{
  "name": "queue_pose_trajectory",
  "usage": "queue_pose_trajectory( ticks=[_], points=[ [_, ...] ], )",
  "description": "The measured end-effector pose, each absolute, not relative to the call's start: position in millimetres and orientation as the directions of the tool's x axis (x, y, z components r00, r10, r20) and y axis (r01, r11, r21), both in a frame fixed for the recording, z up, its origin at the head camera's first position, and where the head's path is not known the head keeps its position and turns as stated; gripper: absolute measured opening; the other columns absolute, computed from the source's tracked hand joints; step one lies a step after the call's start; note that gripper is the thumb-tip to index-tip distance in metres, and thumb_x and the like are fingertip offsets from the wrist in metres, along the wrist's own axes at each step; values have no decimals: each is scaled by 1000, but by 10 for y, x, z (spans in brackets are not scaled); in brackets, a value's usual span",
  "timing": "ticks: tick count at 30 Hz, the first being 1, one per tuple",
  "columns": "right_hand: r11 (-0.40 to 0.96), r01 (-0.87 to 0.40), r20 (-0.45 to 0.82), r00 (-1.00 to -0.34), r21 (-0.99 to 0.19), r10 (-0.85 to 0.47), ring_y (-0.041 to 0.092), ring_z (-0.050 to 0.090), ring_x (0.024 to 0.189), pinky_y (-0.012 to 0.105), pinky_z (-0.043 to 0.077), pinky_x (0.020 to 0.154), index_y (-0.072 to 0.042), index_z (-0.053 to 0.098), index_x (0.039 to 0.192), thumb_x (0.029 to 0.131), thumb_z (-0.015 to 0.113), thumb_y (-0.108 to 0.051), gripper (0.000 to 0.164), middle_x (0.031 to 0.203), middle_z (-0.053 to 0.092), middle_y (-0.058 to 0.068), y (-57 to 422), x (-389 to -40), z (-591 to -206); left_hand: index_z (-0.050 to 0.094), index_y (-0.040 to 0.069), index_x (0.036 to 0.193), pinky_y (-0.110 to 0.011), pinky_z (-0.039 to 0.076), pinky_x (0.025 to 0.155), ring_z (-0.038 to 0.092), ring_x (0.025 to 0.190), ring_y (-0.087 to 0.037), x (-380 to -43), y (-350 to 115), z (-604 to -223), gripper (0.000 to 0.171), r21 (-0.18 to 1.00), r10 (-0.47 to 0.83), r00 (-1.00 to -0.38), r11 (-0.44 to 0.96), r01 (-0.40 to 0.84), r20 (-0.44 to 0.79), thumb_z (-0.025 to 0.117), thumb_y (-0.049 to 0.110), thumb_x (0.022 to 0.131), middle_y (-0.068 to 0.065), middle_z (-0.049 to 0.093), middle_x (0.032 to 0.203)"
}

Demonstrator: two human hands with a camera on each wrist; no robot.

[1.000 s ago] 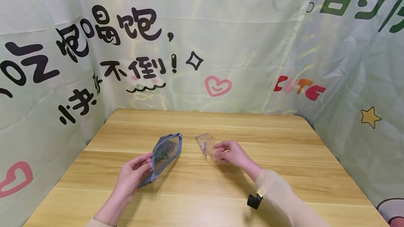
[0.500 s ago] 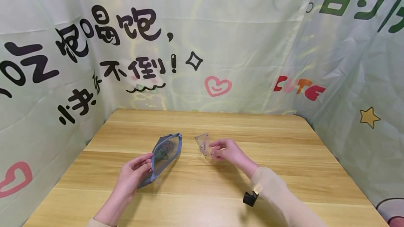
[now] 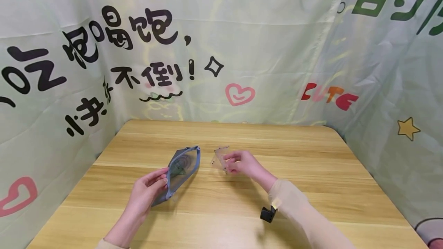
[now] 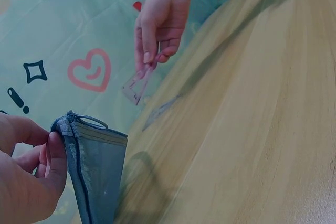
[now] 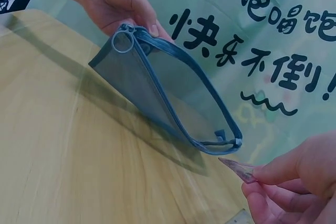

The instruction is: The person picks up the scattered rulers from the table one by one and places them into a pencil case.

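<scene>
My left hand (image 3: 145, 191) holds a blue-grey mesh zip pouch (image 3: 189, 176) by its rim, thumb and fingers pinching one end. In the right wrist view the pouch (image 5: 123, 77) is unzipped, its mouth gaping toward my right hand. A green shape and curved lines show at the pouch in the head view. My right hand (image 3: 242, 162) pinches a clear set square (image 4: 136, 88) above the table, right of the pouch and apart from it. Below it, a second clear set square (image 4: 159, 113) appears to lie on the table; my right hand and the held piece partly cover it in the head view.
The wooden table (image 3: 311, 156) is enclosed at the back and sides by a pale printed cloth (image 3: 270, 49). A small black camera (image 3: 267, 215) hangs at the right sleeve. A ring-shaped zip pull (image 5: 123, 41) dangles from the pouch.
My right hand has moved left toward the pouch with the clear set square, passing over the one on the table. My left hand and the pouch have stayed in place.
</scene>
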State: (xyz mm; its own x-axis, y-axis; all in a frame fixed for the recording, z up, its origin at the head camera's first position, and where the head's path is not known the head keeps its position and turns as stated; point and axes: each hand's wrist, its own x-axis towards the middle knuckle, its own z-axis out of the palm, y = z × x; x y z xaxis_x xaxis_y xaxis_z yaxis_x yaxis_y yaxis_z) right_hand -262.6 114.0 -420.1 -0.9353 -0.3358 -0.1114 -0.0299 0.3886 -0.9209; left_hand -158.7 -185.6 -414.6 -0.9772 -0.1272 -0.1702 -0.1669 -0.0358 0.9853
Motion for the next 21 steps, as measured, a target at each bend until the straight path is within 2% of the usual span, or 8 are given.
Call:
queue_pose_trajectory(
  ticks=[7,15,21],
  points=[
    [382,-13,-131,-928,-924,-349,12,63,75,39,62,77,5,66,121,90,63,1,31,90,67,9,1049,-2649,-4144,49,-8,139,-14,56,79,60,90,0,-1589,-1854,-4148,46,985,-128,-976,-40,-170,-174,57,-2,95,7,62,99],
    [371,10,-154,-920,-929,-361,13,67,74,39,62,76,3,67,120,90,66,-1,30,96,73,16,979,-2662,-4099,50,-8,139,-13,56,79,59,90,-1,-1589,-1849,-4150,45,984,-130,-976,-35,-172,-175,57,-2,94,7,62,99],
    [340,0,-145,-905,-941,-400,12,67,72,43,62,77,8,64,122,88,64,3,34,97,74,19,912,-2648,-4064,49,-8,139,-13,56,78,59,90,0,-1584,-1848,-4147,46,984,-135,-975,-37,-174,-177,57,-3,94,8,62,98]
  ],
)
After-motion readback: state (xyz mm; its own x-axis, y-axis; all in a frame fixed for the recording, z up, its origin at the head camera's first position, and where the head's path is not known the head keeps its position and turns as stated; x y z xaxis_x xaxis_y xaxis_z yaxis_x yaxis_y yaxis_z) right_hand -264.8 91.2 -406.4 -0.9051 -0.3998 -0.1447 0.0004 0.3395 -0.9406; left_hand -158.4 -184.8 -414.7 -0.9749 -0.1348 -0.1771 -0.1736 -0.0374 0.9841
